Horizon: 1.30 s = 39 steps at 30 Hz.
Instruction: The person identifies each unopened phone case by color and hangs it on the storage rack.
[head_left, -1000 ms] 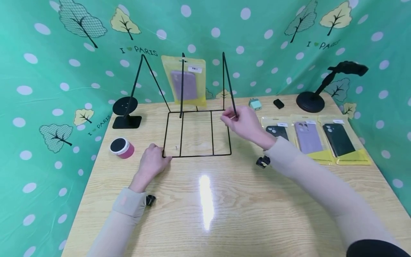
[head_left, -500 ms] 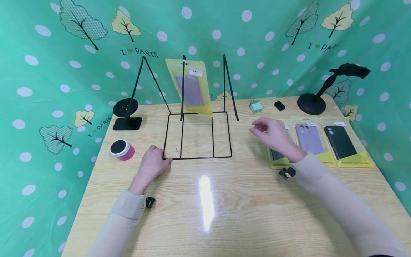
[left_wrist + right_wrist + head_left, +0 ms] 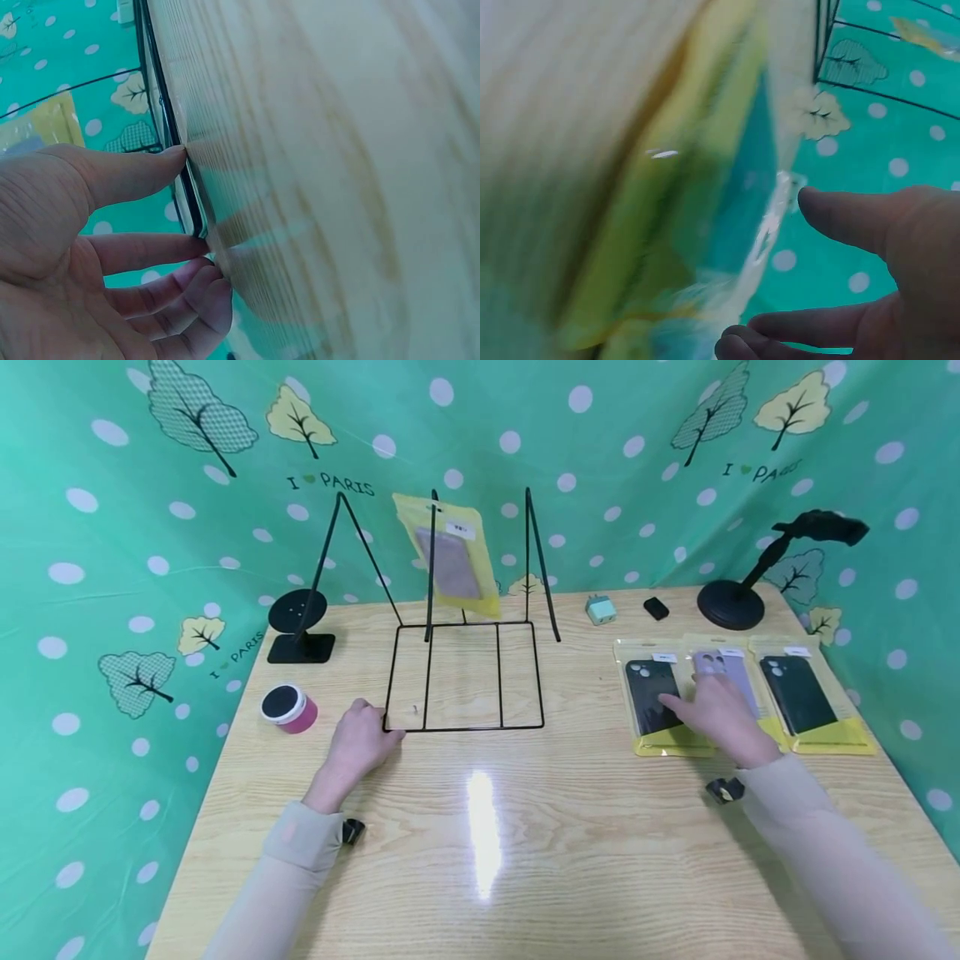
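Right hand lies flat, fingers relaxed, on the black case pack, leftmost of three on the desk. Best to slide a thumb under its edge before lifting. Left hand presses straight fingers on the rack corner, steadying it.

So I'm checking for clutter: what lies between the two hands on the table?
In the head view, only bare table lies between the left hand and the right hand.
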Available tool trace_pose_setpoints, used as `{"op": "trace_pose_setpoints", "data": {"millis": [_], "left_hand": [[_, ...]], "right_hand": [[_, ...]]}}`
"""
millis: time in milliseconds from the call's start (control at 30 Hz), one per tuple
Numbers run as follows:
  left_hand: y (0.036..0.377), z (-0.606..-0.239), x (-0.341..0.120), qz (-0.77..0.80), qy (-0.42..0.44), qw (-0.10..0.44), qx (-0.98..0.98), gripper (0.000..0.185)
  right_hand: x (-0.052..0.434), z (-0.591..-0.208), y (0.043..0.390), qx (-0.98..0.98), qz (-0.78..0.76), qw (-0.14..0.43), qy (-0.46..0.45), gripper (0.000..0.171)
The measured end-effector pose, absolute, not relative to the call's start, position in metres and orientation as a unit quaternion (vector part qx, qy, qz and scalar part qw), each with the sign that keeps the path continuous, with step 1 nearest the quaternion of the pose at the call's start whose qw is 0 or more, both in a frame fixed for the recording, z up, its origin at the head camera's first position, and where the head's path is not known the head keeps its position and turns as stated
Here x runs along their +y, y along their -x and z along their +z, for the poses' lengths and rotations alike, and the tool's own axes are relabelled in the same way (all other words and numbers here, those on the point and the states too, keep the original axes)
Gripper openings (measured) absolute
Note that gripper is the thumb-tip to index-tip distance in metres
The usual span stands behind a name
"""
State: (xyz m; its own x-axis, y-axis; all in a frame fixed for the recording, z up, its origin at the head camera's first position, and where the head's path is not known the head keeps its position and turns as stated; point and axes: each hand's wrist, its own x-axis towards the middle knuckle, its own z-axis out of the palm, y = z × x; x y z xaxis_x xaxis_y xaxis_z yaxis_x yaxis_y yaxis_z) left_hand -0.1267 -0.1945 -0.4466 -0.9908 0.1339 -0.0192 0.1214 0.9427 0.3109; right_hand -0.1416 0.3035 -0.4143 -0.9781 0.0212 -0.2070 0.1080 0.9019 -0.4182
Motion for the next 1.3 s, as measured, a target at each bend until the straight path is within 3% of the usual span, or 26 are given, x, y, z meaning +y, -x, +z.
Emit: {"op": "trace_pose_setpoints", "data": {"millis": [267, 467, 567, 1300], "left_hand": [[0.127, -0.447, -0.194, 0.158, -0.064, 0.023, 0.985, 0.047], [0.128, -0.448, -0.195, 0.160, -0.063, 0.020, 0.985, 0.047], [0.127, -0.448, -0.195, 0.161, -0.061, 0.021, 0.985, 0.047], [0.128, -0.447, -0.194, 0.161, -0.058, 0.027, 0.985, 0.040]], "right_hand": [[0.318, -0.429, 0.139, 0.970, -0.214, 0.110, -0.044, 0.097], [0.319, -0.435, 0.140, 0.971, -0.207, 0.109, -0.051, 0.052], [0.315, -0.437, 0.141, 0.971, -0.206, 0.106, -0.052, 0.044], [0.320, -0.441, 0.156, 0.958, -0.247, 0.119, -0.086, 0.036]]}}
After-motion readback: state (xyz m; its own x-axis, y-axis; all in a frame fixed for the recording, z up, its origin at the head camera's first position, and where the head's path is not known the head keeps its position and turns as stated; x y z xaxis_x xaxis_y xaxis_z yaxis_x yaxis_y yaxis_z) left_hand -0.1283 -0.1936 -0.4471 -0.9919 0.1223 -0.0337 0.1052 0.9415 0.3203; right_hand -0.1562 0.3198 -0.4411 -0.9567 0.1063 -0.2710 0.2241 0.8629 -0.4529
